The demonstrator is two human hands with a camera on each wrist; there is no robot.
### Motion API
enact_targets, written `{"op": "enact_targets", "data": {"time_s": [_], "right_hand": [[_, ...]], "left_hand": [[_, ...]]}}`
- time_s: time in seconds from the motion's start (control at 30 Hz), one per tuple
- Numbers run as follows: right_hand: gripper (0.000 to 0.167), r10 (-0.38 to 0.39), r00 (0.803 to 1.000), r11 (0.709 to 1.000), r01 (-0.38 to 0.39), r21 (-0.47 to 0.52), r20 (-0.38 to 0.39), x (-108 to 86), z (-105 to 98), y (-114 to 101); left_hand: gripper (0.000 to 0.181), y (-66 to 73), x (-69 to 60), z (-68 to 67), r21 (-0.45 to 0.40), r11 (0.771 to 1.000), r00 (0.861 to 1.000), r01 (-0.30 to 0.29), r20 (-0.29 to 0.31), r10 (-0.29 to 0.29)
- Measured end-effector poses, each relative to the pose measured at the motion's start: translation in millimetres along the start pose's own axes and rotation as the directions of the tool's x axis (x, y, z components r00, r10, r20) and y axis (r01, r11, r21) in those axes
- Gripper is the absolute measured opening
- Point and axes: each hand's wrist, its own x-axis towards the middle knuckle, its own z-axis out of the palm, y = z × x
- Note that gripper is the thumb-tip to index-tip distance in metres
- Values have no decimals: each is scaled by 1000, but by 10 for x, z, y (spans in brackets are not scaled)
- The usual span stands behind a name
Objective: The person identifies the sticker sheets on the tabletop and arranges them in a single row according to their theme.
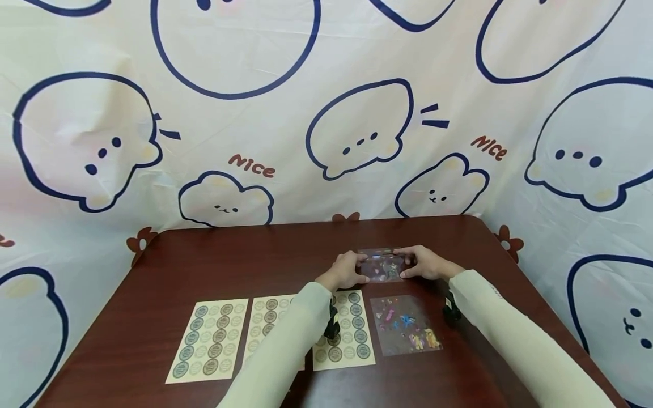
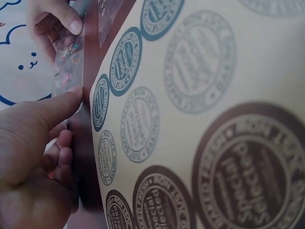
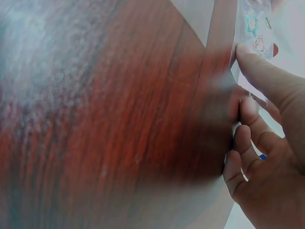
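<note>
A clear sticker sheet with small colorful figures lies between both hands at the table's far side. My left hand holds its left edge, the thumb on the near corner. On the opposite edge my right hand grips the sheet, its thumb at the near corner and the other fingers curled. Just in front lies a second clear sticker sheet with colorful cartoon figures. Whether the held sheet is fully off the table I cannot tell.
Left of the second clear sheet lie three cream sheets of round labels: a left one, a middle one partly under the left sleeve, and a right one. A printed cloth hangs behind the dark wooden table.
</note>
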Motion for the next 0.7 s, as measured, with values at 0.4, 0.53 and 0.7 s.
{"op": "enact_targets", "data": {"time_s": [0.4, 0.53, 0.7], "right_hand": [[59, 12, 1000, 1000, -11, 19, -20, -13, 25, -43], [59, 19, 1000, 1000, -18, 16, -13, -12, 16, -67], [59, 38, 999, 999, -38, -16, -22, -13, 32, -58]], "left_hand": [[64, 16, -16, -5, 27, 1000, 1000, -14, -11, 14], [63, 1, -9, -6, 29, 999, 999, -26, -19, 27], [57, -9, -2, 20, -6, 999, 999, -32, -39, 32]]}}
